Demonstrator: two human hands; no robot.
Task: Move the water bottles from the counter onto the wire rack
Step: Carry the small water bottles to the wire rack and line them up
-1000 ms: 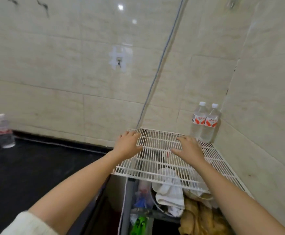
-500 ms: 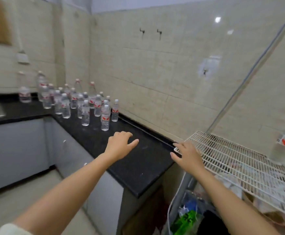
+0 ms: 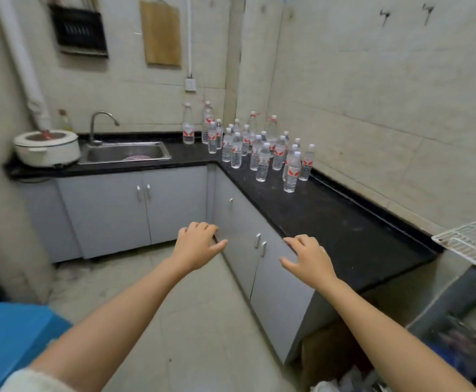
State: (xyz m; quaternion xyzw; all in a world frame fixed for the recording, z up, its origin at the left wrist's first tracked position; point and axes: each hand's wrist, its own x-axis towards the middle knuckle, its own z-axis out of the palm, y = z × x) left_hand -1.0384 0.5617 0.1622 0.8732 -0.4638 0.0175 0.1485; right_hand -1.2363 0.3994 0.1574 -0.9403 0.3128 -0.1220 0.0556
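Both of your hands are empty. Your left hand hangs palm down in the lower middle of the frame, fingers loose and thumb out, in front of the grey cabinet doors. Your right hand is just to the right of it at the near edge of the black counter, fingers relaxed and spread, holding nothing.

Half a second ago your right fingers were at the corner of the wire rack; now that hand is well apart from it. Only a corner of the rack shows at the right edge of the frame. Your view has swung left, and the two bottles that stood on the rack are out of the picture.

The water bottles stand upright in a loose cluster on the counter's corner, upper centre of the frame, well apart from both hands. Earlier they sat in the upper left.

The turn has also brought in a sink with a white pot beside it at the left, a wooden board on the wall above, and a blue bin in the lower left corner.
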